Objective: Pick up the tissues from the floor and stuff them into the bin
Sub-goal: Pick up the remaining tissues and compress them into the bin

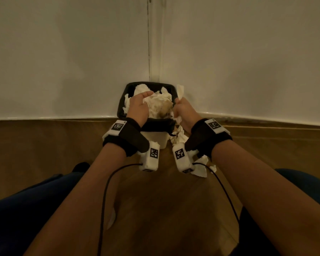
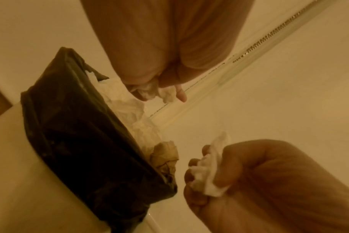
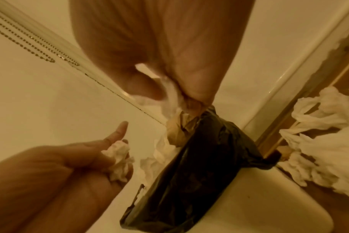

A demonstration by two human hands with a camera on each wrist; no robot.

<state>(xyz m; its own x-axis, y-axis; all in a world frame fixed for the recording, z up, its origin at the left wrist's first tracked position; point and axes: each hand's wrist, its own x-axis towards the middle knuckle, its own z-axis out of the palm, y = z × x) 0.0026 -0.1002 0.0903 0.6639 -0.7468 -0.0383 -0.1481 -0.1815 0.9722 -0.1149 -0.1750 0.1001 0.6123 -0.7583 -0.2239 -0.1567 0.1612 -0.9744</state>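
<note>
1. Wooden floor [image 1: 155, 209] meets two white walls in a corner, where the bin [image 1: 122, 100] stands, lined in black and heaped with tissues [image 1: 159, 102].
2. Left hand [image 1: 139, 106] hovers over the heap, fingers loosely pinching a small wad [image 3: 118, 157], likely to drop it in.
3. Right hand [image 1: 185, 113] clenches another tissue [image 2: 211, 170] at the bin's right rim.
4. More loose tissues [image 1: 179, 137] lie on the floor beside the bin's right side.

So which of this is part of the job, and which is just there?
Job: bin with black liner; tissues heaped in it; tissue in left hand; tissue in right hand; tissues on floor.
Just there: walls; skirting board; wrist-camera cables.
</note>
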